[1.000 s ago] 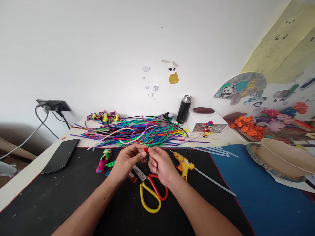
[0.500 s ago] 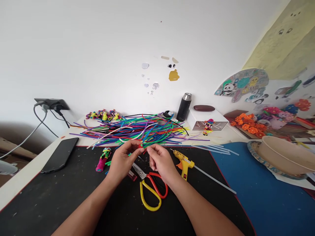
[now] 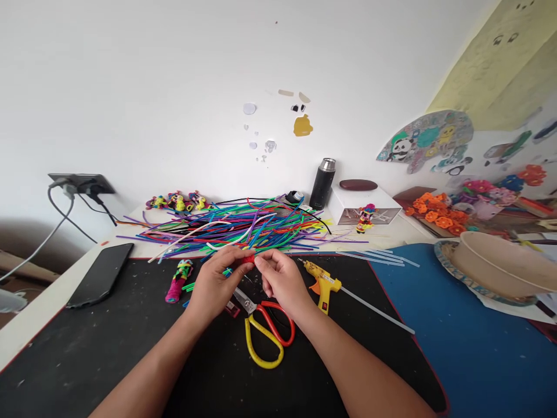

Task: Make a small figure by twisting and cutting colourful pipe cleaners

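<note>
Between the fingertips of my left hand is a small red fuzzy piece, which looks like shaped pipe cleaner. My right hand is closed in a pinch at the right end of that piece; the fingers hide most of it. Below my hands lie scissors with one yellow and one red handle, blades partly under the left hand. A pink and green pipe-cleaner figure lies left of my left hand. To the right of my right hand is a yellow glue gun with a long glue stick in it.
A heap of coloured pipe cleaners spreads along the wall. Behind stand small finished figures, a black flask and a white box. A phone lies left, glue sticks and a beige bowl right.
The red piece has turned between my fingers, and more of its red side shows now. Both hands stay in nearly the same place; the whole view has shifted slightly.
</note>
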